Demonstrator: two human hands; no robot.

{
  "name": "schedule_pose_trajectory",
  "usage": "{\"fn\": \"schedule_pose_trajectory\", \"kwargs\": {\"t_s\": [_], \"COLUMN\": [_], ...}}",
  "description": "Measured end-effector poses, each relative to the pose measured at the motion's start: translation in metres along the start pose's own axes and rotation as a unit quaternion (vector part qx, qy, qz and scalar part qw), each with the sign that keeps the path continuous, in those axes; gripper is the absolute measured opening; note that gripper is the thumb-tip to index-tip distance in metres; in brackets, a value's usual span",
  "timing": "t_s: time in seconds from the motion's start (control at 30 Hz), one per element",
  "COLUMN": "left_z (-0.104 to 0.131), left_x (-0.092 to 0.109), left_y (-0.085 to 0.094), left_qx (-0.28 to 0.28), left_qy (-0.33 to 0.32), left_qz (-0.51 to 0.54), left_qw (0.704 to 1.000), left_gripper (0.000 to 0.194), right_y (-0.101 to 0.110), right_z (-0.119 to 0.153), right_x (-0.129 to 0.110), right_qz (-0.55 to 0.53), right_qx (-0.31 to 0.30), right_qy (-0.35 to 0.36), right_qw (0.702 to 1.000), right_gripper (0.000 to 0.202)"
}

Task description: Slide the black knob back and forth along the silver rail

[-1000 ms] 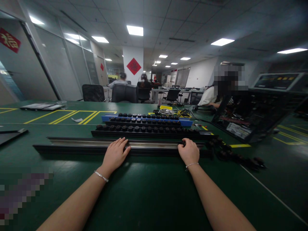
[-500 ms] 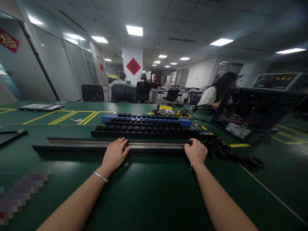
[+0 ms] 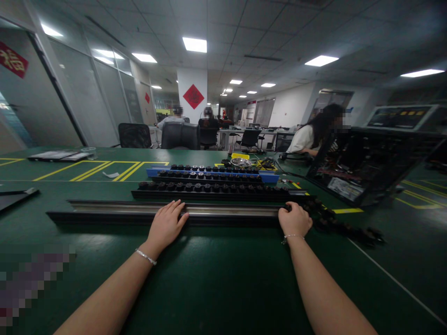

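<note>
Black rail (image 3: 232, 217) | both hands (image 3: 167, 224) on it | green tabletop (image 3: 223, 284) beneath

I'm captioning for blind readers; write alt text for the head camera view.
A person's left hand rests on a long black rail on a green table, the right hand at its right end. Beyond lie rows of round parts and a blue rail; an open electronics case stands right.

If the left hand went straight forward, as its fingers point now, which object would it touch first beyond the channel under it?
Probably the nearest black strip with its row of round parts, just beyond the black channel under the left hand; the exact depth is unclear.
</note>
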State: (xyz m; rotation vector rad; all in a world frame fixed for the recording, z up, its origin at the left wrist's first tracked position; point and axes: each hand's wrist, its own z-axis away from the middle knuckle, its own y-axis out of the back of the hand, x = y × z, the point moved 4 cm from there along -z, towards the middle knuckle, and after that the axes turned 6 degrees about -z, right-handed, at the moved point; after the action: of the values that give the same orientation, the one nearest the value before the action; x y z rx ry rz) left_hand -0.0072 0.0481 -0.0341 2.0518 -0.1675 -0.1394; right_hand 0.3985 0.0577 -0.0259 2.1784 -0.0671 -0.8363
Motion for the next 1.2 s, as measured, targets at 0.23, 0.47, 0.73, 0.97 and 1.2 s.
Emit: {"fn": "schedule_pose_trajectory", "kwargs": {"t_s": [0.23,0.47,0.73,0.97,1.2], "left_z": [0.0,0.0,0.0,0.0,0.0], "left_x": [0.0,-0.001,-0.001,-0.001,-0.001], "left_y": [0.001,-0.001,0.0,0.001,0.001], "left_qx": [0.011,-0.002,-0.005,0.001,-0.005], "left_qy": [0.0,0.002,0.006,0.006,0.004], "left_qz": [0.006,0.004,0.009,0.015,0.009], "left_qw": [1.0,1.0,1.0,1.0,1.0], "left_gripper": [0.05,0.053,0.053,0.051,0.052], "right_y": [-0.002,0.002,0.008,0.008,0.012], "right_z": [-0.007,-0.015,-0.023,-0.028,-0.032], "right_x": [0.013,0.022,0.033,0.041,0.045], "right_qz": [-0.01,-0.004,-0.009,-0.009,0.001], "right_qx": [0.023,-0.011,-0.006,-0.005,-0.013], "right_qy": [0.001,-0.025,-0.045,-0.042,-0.05], "right_qw": [1.0,1.0,0.999,0.999,0.999], "right_gripper": [0.037,0.039,0.04,0.041,0.041]}}
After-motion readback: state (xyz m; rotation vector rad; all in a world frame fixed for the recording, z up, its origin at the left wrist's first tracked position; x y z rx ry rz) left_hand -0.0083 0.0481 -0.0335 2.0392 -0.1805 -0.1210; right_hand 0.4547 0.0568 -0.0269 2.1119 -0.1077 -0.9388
